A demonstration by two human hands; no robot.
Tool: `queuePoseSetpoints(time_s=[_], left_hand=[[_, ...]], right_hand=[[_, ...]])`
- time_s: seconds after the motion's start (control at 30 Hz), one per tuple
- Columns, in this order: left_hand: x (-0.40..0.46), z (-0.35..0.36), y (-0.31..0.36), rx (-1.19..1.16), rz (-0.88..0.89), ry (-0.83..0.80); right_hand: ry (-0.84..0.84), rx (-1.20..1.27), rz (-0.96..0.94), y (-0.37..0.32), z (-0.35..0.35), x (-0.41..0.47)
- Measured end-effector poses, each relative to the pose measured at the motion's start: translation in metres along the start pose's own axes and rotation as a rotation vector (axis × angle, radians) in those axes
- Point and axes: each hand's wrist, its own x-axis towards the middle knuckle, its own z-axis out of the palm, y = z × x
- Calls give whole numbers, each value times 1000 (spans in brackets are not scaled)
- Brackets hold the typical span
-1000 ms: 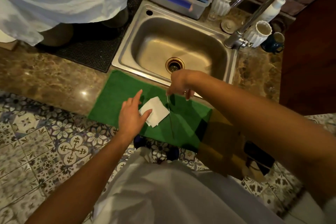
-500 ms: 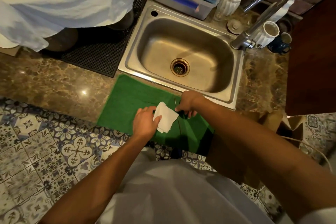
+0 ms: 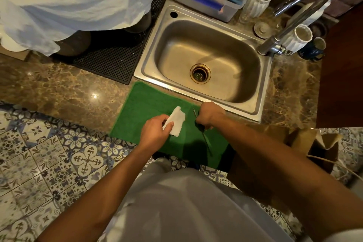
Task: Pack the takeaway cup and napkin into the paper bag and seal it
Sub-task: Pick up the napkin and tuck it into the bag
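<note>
Head view, white folded napkin (image 3: pixel 176 121) pinched in left hand (image 3: pixel 155 133), over green mat (image 3: pixel 149 108)

We list the napkin (image 3: pixel 176 121) as soft white paper, matt and slightly crumpled. The mat (image 3: pixel 149 108) beneath it is green cloth with a rough towel-like pile. The sink (image 3: pixel 198 55) and faucet (image 3: pixel 298 12) are brushed and polished metal. The countertop (image 3: pixel 59 88) is glossy brown marble, throwing a lamp glint. The paper bag (image 3: pixel 324 143) is matt brown kraft paper. The thin implement (image 3: pixel 204 135) we take to be metal, though it is blurred. The bin (image 3: pixel 206 4) is translucent plastic.
</note>
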Motion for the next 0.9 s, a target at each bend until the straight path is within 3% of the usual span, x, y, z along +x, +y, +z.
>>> queuePoseSetpoints(time_s=[0.5, 0.6, 0.9], left_hand=[[-26, -15, 84, -284, 202, 44], [-33, -7, 111, -302, 285, 51], [-60, 26, 185, -280, 466, 37]], right_hand=[[379, 571, -292, 67, -122, -71], [477, 635, -374, 86, -133, -104], [543, 931, -539, 165, -125, -196]])
